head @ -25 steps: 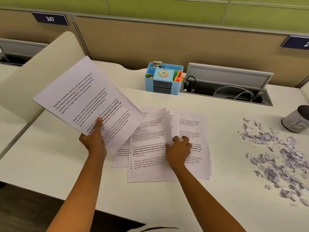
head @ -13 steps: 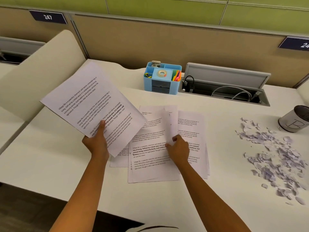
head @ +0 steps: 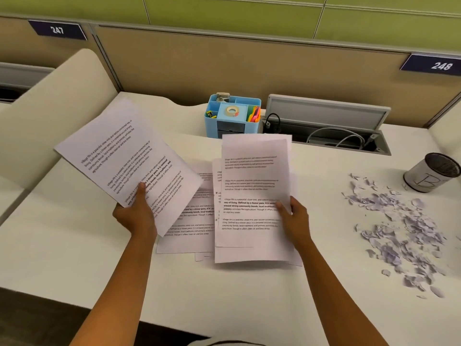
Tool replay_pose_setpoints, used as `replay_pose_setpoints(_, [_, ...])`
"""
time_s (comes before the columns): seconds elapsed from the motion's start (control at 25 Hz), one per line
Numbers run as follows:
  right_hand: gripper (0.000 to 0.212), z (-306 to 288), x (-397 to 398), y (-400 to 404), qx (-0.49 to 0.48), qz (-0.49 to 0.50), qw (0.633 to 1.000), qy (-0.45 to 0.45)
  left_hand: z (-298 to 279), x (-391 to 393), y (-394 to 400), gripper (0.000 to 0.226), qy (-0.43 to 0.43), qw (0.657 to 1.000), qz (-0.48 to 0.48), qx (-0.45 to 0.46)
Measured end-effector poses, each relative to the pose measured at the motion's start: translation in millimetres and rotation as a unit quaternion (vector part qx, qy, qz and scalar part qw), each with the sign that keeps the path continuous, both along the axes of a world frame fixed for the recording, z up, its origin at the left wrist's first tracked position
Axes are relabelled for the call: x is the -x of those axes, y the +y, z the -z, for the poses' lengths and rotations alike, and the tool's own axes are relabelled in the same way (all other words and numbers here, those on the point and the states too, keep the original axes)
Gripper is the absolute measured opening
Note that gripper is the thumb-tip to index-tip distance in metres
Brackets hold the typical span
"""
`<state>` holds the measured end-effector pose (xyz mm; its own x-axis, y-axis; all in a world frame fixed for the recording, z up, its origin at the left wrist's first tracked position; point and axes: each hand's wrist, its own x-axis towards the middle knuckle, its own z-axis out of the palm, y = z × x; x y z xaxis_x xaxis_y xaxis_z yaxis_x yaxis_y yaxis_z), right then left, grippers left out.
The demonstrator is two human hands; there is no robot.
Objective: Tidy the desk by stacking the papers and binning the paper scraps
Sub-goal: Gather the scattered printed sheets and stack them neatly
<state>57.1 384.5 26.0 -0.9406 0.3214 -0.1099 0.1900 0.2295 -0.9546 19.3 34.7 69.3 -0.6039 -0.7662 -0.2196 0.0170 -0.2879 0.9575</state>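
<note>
The tidying is sitting at an early stage, I judge. The left hand (head: pixel 136 216) is gripping a few printed sheets (head: pixel 124 156) raised and tilted above the left half of the surface (head: pixel 62 245), thumb pressing on top. The right hand (head: pixel 294 218) is pinching a second batch of pages (head: pixel 252 191) by their right edge, lifted over the loose papers (head: pixel 189 236) lying fanned near the middle. Both forearms are reaching forward from the near edge. Nothing is squared into one stack yet. The paper scraps (head: pixel 401 231) are lying scattered toward the right edge, beside the bin (head: pixel 431 174), none visibly binned.
</note>
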Motion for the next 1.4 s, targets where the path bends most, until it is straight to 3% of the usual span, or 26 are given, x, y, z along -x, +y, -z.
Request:
replay_pose_setpoints(0.16, [0.015, -12, 0, 17, 0.079, 0.01, 0.996, 0.03, -3, 5, 17, 0.037, -0.024, 0.998, 0.032, 0.051])
replay_pose_setpoints(0.28, [0.019, -23, 5, 18, 0.107, -0.001, 0.993, 0.047, -7, 9, 31, 0.026, -0.045, 0.985, 0.154, 0.07])
replay_pose_setpoints(0.4, [0.023, -33, 13, 13, 0.135, -0.024, 0.989, 0.05, -10, 12, 48, 0.027, -0.072, 0.938, 0.328, 0.086])
replay_pose_setpoints(0.52, [0.024, -44, 21, 7, 0.153, -0.049, 0.986, 0.054, -10, 13, 68, 0.023, -0.088, 0.899, 0.422, 0.083])
replay_pose_setpoints(0.64, [0.026, -50, 26, 5, 0.172, -0.056, 0.982, 0.052, -10, 16, 85, 0.017, -0.115, 0.886, 0.444, 0.065])
replay_pose_setpoints(0.8, [0.034, -49, 29, 4, 0.164, -0.066, 0.984, 0.034, -12, 20, 102, 0.072, -0.111, 0.905, 0.405, -0.065])
replay_pose_setpoints(0.84, [0.036, -49, 28, 3, 0.153, -0.074, 0.985, 0.029, -11, 21, 105, 0.077, -0.094, 0.903, 0.409, -0.088])
replay_pose_setpoints(0.92, [0.037, -49, 27, 0, 0.107, -0.093, 0.99, 0.02, -9, 18, 111, 0.066, -0.075, 0.897, 0.428, -0.086])
replay_pose_setpoints(1.08, [0.04, -60, 28, -8, 0.011, -0.112, 0.992, 0.062, -2, 17, 121, 0.042, -0.078, 0.897, 0.434, 0.005])
replay_pose_setpoints(1.24, [0.07, -73, 27, -8, 0.102, -0.055, 0.987, 0.107, -8, 19, 128, 0.038, -0.04, 0.906, 0.421, 0.002])
replay_pose_setpoints(1.32, [0.059, -78, 29, -2, 0.165, -0.046, 0.982, 0.085, -15, 21, 129, 0.045, -0.015, 0.897, 0.442, -0.011])
replay_pose_setpoints(1.4, [0.045, -81, 31, 4, 0.187, -0.049, 0.979, 0.072, -22, 22, 133, 0.066, -0.007, 0.883, 0.469, 0.002])
